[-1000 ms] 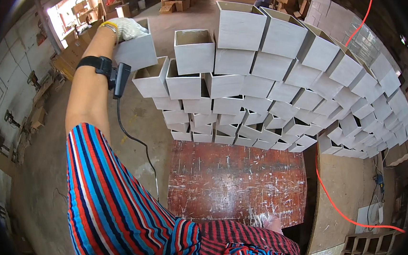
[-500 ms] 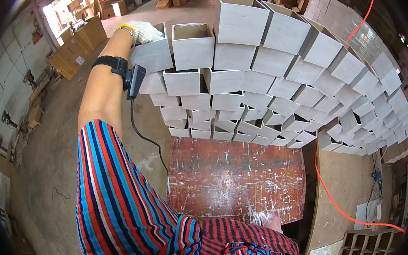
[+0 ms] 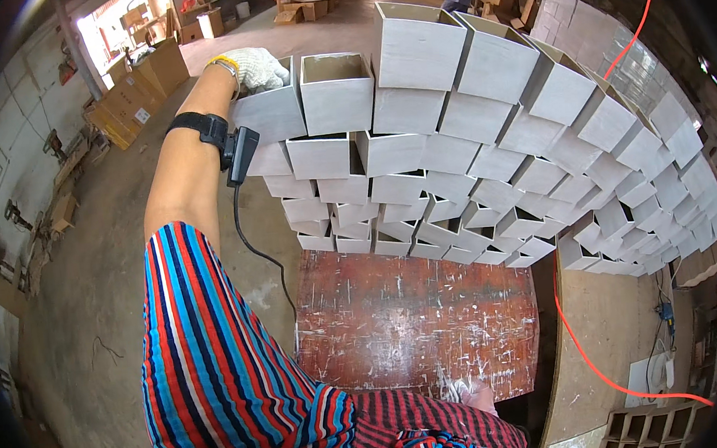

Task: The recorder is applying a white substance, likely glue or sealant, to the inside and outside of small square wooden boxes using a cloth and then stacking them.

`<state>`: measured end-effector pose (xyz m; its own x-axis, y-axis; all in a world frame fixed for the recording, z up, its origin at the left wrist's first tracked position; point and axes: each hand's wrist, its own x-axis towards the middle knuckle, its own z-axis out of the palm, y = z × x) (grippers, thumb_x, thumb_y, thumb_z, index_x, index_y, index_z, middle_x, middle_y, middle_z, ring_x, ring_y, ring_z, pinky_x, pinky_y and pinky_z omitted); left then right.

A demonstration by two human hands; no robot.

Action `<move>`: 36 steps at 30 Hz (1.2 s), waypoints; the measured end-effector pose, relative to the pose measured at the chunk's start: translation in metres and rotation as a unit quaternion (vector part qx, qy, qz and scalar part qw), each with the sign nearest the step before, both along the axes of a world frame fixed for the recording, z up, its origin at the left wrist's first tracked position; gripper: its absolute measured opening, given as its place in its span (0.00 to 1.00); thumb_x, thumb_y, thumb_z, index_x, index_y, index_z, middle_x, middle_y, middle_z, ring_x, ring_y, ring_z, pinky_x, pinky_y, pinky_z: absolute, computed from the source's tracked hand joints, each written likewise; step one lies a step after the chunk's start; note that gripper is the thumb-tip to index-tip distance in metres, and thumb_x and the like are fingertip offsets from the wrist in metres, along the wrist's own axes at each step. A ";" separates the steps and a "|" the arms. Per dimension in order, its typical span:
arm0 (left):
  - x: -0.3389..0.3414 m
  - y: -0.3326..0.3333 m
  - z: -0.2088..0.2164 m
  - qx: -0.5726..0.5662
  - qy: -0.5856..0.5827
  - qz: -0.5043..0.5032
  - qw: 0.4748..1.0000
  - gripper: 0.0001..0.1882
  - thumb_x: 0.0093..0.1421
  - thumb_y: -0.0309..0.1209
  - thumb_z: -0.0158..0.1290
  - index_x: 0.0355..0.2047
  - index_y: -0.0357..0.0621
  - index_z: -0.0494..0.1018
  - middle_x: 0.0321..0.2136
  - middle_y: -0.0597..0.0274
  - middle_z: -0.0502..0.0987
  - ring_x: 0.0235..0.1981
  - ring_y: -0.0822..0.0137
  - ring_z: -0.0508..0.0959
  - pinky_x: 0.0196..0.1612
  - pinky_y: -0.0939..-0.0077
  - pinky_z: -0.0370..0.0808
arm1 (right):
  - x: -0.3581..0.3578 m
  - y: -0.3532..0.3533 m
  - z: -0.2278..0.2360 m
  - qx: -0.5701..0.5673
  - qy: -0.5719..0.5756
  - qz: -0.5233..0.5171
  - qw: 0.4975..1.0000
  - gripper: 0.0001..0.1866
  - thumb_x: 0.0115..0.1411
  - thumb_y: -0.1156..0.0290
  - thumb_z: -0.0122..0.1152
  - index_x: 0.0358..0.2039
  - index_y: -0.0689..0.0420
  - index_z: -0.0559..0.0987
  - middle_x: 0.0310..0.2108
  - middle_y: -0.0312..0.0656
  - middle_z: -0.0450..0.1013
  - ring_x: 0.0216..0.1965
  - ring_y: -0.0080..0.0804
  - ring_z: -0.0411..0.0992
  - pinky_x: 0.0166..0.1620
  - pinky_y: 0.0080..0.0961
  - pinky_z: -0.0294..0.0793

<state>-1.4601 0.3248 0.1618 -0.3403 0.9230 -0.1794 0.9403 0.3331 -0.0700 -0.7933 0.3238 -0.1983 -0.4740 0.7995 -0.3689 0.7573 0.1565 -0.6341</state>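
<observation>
At the top left corner of the stack (image 3: 488, 155), the person's left hand (image 3: 258, 68), in a white knit glove, is curled over the rim of an open pale wooden box (image 3: 269, 109), fingers hooked inside it and gripping. That box sits at the end of the top row, just beside the next open box (image 3: 338, 91) and resting on the row below. It looks like the step of seating the box in line with its neighbours; the next move would seem to call for nudging it flush against the neighbour and then letting go without tipping it. A black device (image 3: 239, 153) hangs from a strap (image 3: 195, 126) on the forearm, its cable trailing down toward the scratched red table (image 3: 417, 320). The right hand (image 3: 473, 396) shows only as a sliver low by the table edge, and I cannot tell whether it is open or closed. Compared with a second ago, the box has come in from the left, where it was held clear of the row, and now stands close against the stack; the arm has swung inward with it.
</observation>
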 end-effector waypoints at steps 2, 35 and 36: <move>0.003 -0.002 0.004 0.005 -0.006 0.010 1.000 0.14 0.47 0.36 0.49 0.35 0.53 0.74 0.29 0.62 0.76 0.25 0.65 0.71 0.32 0.71 0.68 | -0.003 -0.001 0.005 0.005 -0.002 -0.005 1.000 0.16 0.47 0.69 0.57 0.36 0.65 0.72 0.30 0.57 0.71 0.35 0.48 0.71 0.38 0.32 0.69; 0.626 -0.042 -0.207 0.022 -0.403 -0.397 0.824 0.19 0.52 0.42 0.47 0.43 0.49 0.69 0.41 0.56 0.72 0.41 0.56 0.72 0.44 0.70 0.68 | 0.248 -0.200 -0.004 0.165 0.154 -0.300 0.927 0.13 0.47 0.71 0.51 0.33 0.62 0.74 0.30 0.54 0.71 0.33 0.49 0.70 0.37 0.35 0.69; 0.652 -0.046 -0.215 0.021 -0.406 -0.416 0.814 0.19 0.52 0.41 0.48 0.43 0.49 0.69 0.40 0.56 0.72 0.41 0.57 0.72 0.44 0.71 0.68 | 0.265 -0.215 -0.006 0.155 0.120 -0.349 0.916 0.15 0.47 0.69 0.52 0.35 0.61 0.73 0.30 0.54 0.71 0.33 0.50 0.69 0.38 0.36 0.69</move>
